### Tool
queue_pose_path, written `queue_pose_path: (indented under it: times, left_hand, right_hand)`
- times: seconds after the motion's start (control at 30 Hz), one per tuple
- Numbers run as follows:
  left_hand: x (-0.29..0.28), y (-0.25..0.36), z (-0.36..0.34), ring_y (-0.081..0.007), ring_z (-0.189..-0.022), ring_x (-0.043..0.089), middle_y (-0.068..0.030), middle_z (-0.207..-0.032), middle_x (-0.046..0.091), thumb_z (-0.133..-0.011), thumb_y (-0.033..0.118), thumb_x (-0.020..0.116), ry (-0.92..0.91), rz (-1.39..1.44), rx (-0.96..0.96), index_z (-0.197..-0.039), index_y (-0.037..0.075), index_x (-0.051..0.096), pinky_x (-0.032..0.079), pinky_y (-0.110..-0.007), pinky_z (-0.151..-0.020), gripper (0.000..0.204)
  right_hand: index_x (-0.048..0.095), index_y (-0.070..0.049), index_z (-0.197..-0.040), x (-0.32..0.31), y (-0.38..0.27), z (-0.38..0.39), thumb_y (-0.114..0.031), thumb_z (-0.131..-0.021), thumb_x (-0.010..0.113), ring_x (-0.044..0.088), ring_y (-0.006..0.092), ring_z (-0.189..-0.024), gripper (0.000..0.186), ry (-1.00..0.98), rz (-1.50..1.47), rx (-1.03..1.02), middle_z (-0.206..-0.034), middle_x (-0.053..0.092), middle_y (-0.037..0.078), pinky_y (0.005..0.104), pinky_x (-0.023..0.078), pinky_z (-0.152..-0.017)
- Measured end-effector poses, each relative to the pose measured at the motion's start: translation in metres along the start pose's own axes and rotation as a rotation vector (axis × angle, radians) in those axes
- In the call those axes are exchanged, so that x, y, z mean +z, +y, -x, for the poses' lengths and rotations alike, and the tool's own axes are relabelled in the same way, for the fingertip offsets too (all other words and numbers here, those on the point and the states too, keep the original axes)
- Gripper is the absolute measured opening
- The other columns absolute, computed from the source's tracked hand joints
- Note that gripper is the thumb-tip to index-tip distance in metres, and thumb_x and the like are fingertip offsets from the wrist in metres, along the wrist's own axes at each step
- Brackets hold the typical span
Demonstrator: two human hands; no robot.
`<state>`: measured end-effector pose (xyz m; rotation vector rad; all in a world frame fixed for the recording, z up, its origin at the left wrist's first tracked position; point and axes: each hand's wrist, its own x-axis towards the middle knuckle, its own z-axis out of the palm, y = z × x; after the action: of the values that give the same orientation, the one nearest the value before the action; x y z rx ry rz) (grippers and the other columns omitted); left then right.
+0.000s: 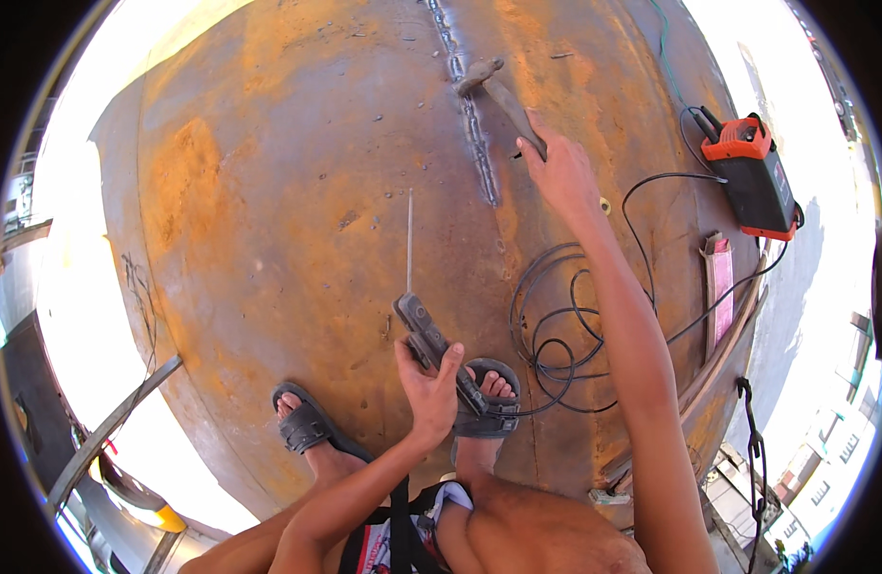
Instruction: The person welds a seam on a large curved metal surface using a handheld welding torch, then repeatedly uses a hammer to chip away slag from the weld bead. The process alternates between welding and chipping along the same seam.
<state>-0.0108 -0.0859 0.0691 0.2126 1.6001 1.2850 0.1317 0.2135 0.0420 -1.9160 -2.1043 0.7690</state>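
My right hand (560,172) grips a hammer (508,103) by its handle. The hammer's head rests on or just over a bumpy weld seam (481,163) running across the rusty steel plate (230,249). Low in the middle of the view, my left hand (426,387) is closed round a black electrode holder (417,320), with a thin welding rod (410,230) standing out from its jaw toward the seam. A black cable (546,411) runs from the holder to loose loops on the plate beside my right forearm.
An orange-and-black welding machine (747,177) stands at the plate's right edge, near a pink box (718,292). A dark chain (757,430) hangs lower right. My sandaled feet (307,426) stand on the plate. A curved metal bar (115,430) lies at left, beside the plate's edge.
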Motion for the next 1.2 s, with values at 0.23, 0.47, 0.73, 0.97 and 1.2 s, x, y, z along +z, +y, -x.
queue_pose_path:
  times: [0.23,0.47,0.73,0.97,1.2]
  left_hand:
    - [-0.015,-0.006,-0.002,-0.0123,-0.097,0.063,-0.0067,-0.108,0.060,-0.101,0.007,0.080,0.033,-0.002,0.049,-0.123,0.005,0.044,0.056,-0.029,-0.089,0.042]
    - [-0.013,-0.010,-0.006,-0.0100,-0.095,0.060,-0.0053,-0.108,0.059,-0.100,0.008,0.082,0.012,-0.035,-0.004,-0.121,0.005,0.046,0.054,-0.028,-0.089,0.041]
    - [-0.004,0.006,-0.009,-0.0105,-0.089,0.061,-0.0065,-0.107,0.059,-0.101,0.009,0.081,-0.010,0.019,-0.011,-0.123,0.005,0.043,0.059,-0.027,-0.073,0.044]
    - [-0.012,-0.004,-0.014,-0.0113,-0.092,0.061,-0.0073,-0.109,0.060,-0.101,0.008,0.080,0.006,0.003,-0.003,-0.124,0.004,0.044,0.058,-0.029,-0.079,0.043]
    - [-0.016,-0.005,-0.015,-0.0100,-0.094,0.059,-0.0050,-0.106,0.060,-0.100,0.009,0.081,0.015,-0.004,0.006,-0.123,0.004,0.046,0.052,-0.027,-0.086,0.042]
  right_hand:
    - [0.056,-0.018,-0.161,-0.008,0.020,0.051,-0.031,-0.107,0.067,0.071,0.0450,-0.090,0.056,-0.074,-0.050,-0.011,-0.095,0.074,0.025,0.0533,0.055,-0.084]
    - [0.056,-0.019,-0.161,0.013,0.020,0.021,-0.031,-0.108,0.067,0.071,0.0461,-0.087,0.056,0.060,-0.001,-0.031,-0.089,0.074,0.025,0.0524,0.055,-0.082]
    - [0.057,-0.015,-0.160,0.019,0.020,0.008,-0.029,-0.107,0.068,0.071,0.0465,-0.086,0.056,0.065,-0.082,-0.072,-0.094,0.074,0.028,0.0508,0.055,-0.080]
    - [0.057,-0.016,-0.161,-0.011,0.025,0.065,-0.029,-0.106,0.071,0.068,0.0324,-0.073,0.059,-0.031,-0.197,0.045,-0.091,0.074,0.026,0.0440,0.054,-0.077]
    - [0.058,-0.009,-0.159,-0.013,0.010,0.052,-0.031,-0.107,0.071,0.065,0.0262,-0.069,0.058,0.125,-0.278,0.142,-0.086,0.075,0.022,0.0421,0.054,-0.075]
